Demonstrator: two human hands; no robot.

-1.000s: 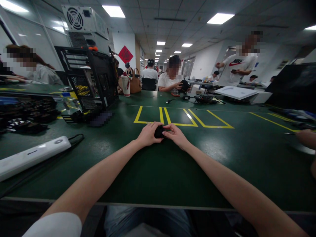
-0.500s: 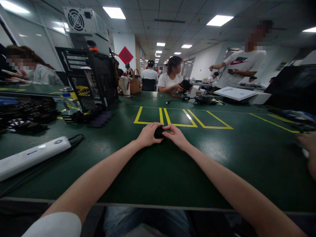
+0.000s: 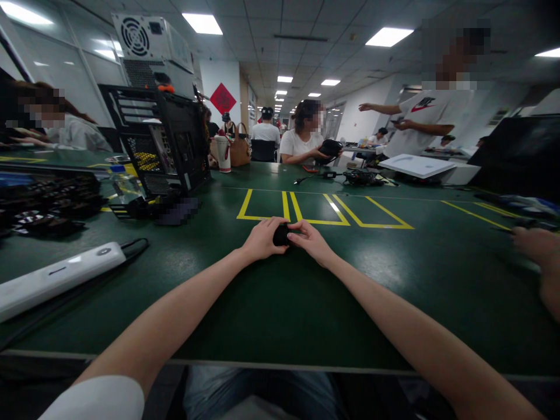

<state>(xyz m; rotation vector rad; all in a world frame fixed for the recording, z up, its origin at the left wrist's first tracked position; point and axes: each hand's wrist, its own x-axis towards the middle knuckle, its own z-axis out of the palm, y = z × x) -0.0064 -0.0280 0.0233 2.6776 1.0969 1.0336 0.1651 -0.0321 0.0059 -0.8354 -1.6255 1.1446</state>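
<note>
A small, black, rounded object (image 3: 280, 235) is between my two hands, just above or on the green tabletop (image 3: 280, 309); its kind cannot be made out. My left hand (image 3: 265, 239) curves around its left side, thumb toward me and fingers over the far side. From the right, the thumb and fingertips of my right hand (image 3: 311, 240) pinch its edge. Fingers cover much of the object. Yellow tape outlines (image 3: 315, 221) lie on the table just beyond my hands.
At left are a white power strip (image 3: 65, 274) with a black cable, a clear bottle (image 3: 125, 185) and an open black computer case (image 3: 161, 143). Black cables (image 3: 361, 177) lie at the back. Another person's hand (image 3: 536, 245) reaches in at the right edge.
My hands and the black object stay nearly in place. At the right edge, the other person's hand has shifted inward; the standing person's arm stretches farther left.
</note>
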